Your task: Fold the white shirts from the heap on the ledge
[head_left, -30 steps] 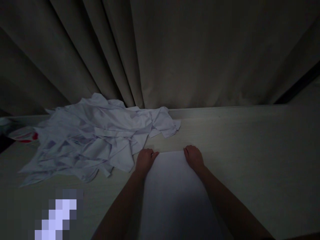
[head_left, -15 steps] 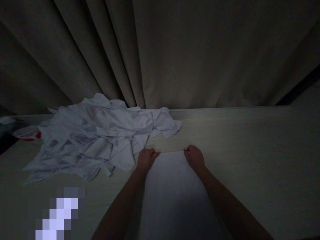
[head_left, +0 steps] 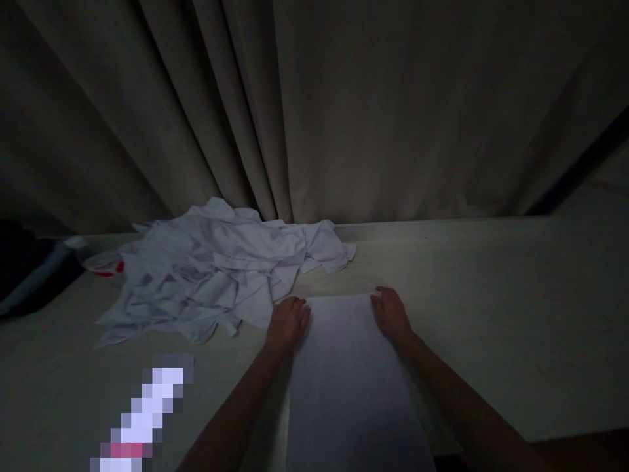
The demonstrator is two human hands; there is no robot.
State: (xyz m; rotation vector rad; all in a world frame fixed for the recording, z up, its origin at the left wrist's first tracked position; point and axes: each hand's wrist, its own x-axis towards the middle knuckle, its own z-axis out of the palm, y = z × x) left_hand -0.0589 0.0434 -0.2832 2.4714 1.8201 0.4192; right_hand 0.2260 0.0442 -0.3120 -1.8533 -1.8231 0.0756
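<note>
cloth point(head_left: 344, 367), white and folded flat, lies near on the table point(head_left: 491, 314). the left hand point(head_left: 287, 324) and right hand point(head_left: 390, 314) press down on its far corners, fingers curled. it looks soft, light and floppy, so the corners seem best to grab. a messy pile of white cloths point(head_left: 216, 275) sits far left.

The white cloth strip point(head_left: 346, 373) is cut off by the bottom edge; a pixelated patch point(head_left: 142, 419) is blurred beyond telling.
</note>
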